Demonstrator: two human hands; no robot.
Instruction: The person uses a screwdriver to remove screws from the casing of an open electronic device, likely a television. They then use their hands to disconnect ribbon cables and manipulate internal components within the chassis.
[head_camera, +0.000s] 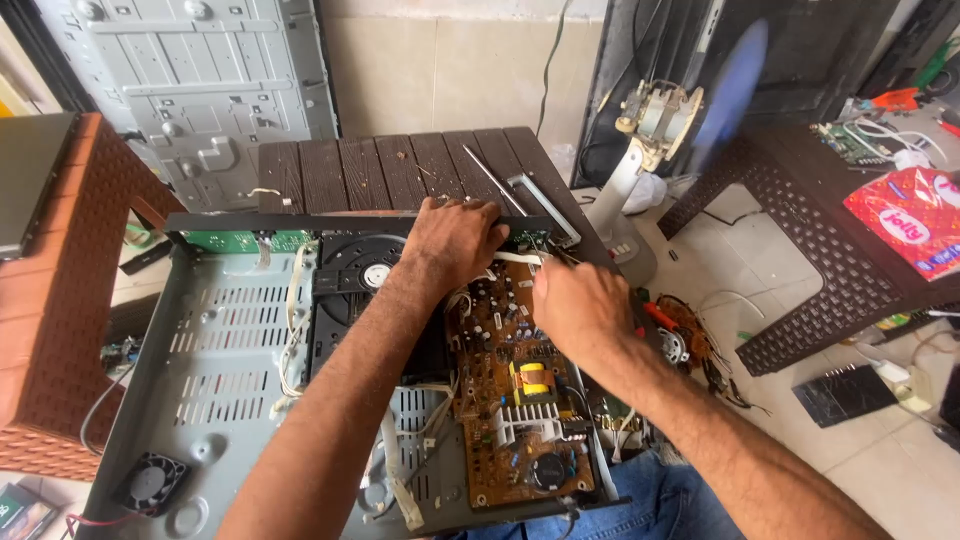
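Seen from above, two bare hands work inside an opened electronics chassis. The left hand (455, 240) is curled knuckles-up over the far edge of the chassis (215, 340), pressing on its black front rail (290, 222), seemingly to brace the unit; what its fingers hold, if anything, is hidden. The right hand (580, 305) is clenched just beside it over the far end of the brown circuit board (515, 390), apparently pinching something small near white wires; the object itself cannot be made out.

The chassis lies flat, partly on a dark slatted worktop (400, 165), with its near end toward the person's lap, which brings the board within reach. Inside are one brown board with one yellow-topped transformer (533, 378), one black disc drive (355, 275), and one small black fan (150, 483) at the near left corner. One long metal rod (492, 178) rests on the worktop. To the right stand a white fan stand (640, 150) and a second dark lattice table (800, 220) carrying a red packet (910, 215).
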